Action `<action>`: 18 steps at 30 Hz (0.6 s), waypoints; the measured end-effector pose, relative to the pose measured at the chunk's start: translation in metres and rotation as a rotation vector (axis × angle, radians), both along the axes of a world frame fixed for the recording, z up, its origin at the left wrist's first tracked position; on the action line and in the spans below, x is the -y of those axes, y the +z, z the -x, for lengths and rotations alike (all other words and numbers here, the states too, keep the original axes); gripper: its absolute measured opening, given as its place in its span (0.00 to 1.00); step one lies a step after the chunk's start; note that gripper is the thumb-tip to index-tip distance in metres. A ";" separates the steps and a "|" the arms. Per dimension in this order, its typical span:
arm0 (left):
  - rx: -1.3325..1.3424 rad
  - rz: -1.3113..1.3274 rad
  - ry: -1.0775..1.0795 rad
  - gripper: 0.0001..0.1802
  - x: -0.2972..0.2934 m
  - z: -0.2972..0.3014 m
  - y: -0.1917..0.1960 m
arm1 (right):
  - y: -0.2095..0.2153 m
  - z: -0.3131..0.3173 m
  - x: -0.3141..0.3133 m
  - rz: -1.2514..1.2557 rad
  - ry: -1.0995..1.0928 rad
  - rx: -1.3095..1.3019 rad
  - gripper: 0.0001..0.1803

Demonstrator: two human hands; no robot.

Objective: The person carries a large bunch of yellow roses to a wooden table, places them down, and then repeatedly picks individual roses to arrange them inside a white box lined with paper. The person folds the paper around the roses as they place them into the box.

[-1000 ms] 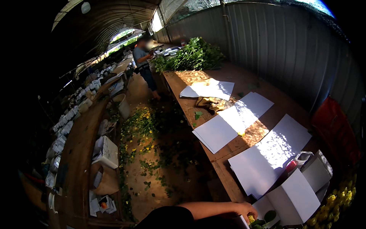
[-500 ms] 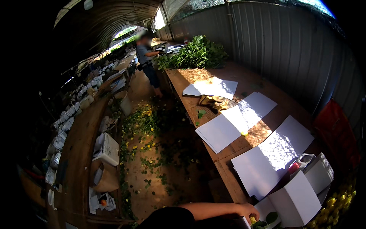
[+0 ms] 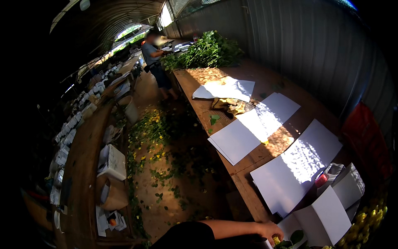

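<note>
My left hand (image 3: 269, 231) is at the lower edge, its forearm coming in from the left. The fingers curl round a yellow flower (image 3: 276, 240), though part of the grip is cut off by the frame. Dark green leaves (image 3: 296, 237) lie just right of the fingers, against a folded white sheet (image 3: 323, 216) that stands upright like an open wrapper. A white paper edge (image 3: 265, 244) shows below my hand. My right hand does not show.
Flat white sheets (image 3: 273, 189) lie on the wooden table (image 3: 244, 178), with crumpled yellow-brown gloves (image 3: 234, 106) beyond. A red-and-white tape dispenser (image 3: 325, 177) is at right. Farther off are a leafy green pile (image 3: 209, 52) and a person (image 3: 154, 62). Petals and leaves (image 3: 153, 133) litter the floor.
The view has shifted slightly, so the table and background sit a little differently. My left hand stays at the yellow flower beside the folded sheet.
</note>
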State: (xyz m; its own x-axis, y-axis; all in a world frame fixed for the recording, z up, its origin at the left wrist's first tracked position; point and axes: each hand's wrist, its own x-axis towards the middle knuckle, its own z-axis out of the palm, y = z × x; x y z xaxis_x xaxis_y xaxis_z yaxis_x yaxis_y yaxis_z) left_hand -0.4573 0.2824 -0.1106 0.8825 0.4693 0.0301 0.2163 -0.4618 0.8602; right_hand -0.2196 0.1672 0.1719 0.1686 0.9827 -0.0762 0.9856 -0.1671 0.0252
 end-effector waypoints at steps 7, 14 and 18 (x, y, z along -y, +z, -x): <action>-0.016 0.064 -0.127 0.27 -0.010 -0.003 -0.014 | -0.186 0.029 -0.082 0.495 0.016 -0.265 0.21; -0.051 0.043 -0.031 0.24 -0.010 0.020 0.022 | -0.213 0.063 -0.086 0.191 0.113 -0.344 0.16; 0.063 0.129 -0.020 0.22 -0.008 0.021 0.033 | -0.213 0.046 -0.081 -0.005 0.202 -0.519 0.23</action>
State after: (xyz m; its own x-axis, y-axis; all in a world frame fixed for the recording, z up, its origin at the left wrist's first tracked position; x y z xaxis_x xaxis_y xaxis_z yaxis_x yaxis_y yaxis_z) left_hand -0.4784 0.2909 -0.0772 0.8902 0.4548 0.0266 0.1512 -0.3499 0.9245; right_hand -0.2651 0.2486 -0.0415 -0.0820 0.9922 -0.0941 0.8808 0.0280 -0.4727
